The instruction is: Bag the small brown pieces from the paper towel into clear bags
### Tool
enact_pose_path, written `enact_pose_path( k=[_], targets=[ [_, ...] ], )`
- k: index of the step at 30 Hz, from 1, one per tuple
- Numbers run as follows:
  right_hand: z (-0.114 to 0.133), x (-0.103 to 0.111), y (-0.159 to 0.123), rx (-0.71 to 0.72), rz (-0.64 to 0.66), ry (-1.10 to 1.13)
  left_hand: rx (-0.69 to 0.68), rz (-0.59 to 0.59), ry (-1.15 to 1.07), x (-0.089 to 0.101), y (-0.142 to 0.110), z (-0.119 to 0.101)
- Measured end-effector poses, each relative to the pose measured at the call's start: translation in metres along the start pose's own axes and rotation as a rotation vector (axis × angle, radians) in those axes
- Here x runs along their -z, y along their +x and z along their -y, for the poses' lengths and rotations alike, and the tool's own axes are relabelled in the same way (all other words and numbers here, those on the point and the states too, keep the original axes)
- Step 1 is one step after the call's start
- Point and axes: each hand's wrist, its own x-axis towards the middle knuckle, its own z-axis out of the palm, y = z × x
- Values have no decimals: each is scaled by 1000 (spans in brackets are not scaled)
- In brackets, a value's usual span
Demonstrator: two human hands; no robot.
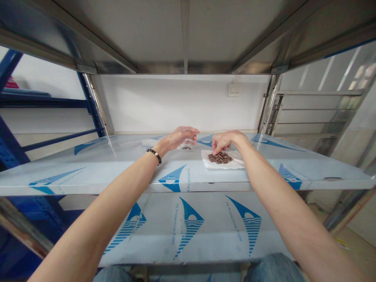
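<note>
My right hand (pixel 223 141) reaches down to a pile of small brown beans (pixel 220 158), thumb and fingertips pinched together at its far left edge. The beans lie on a white paper sheet or flat bag (pixel 208 164), partly behind my right forearm. My left hand (pixel 185 135), to the left of the pile, has its fingers curled at a thin, clear plastic bag (pixel 185 143). Several dark pieces (pixel 186 148) show low in the bag, too small to make out well. A dark beaded bracelet (pixel 154 156) circles my left wrist.
Both hands are over a metal shelf (pixel 141 172) covered in printed protective film. Another metal shelf (pixel 164 35) hangs low overhead. Shiny posts (pixel 96 102) stand at the back corners, with a blue rack (pixel 44 102) to the left. A wall switch (pixel 234 90) is behind.
</note>
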Motion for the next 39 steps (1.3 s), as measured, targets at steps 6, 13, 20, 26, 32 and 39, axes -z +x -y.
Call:
enact_pose_path(
  k=[6,13,20,26,32,39],
  targets=[
    [6,-3,-2,95,-52,91,53,68,37,0,1,4],
    [29,-2,-8,617,-396,493,120,147,49,-2,-2,12],
    [58,-22,4,724,-654,780,77,150,18,-9,1,10],
    [62,-23,2,769,-732,710,85,172,3,-11,2,6],
    [64,-20,1,800,-766,611,82,166,5,-11,2,4],
    [64,-23,4,795,-748,562,68,147,5,-9,3,6]
  ],
)
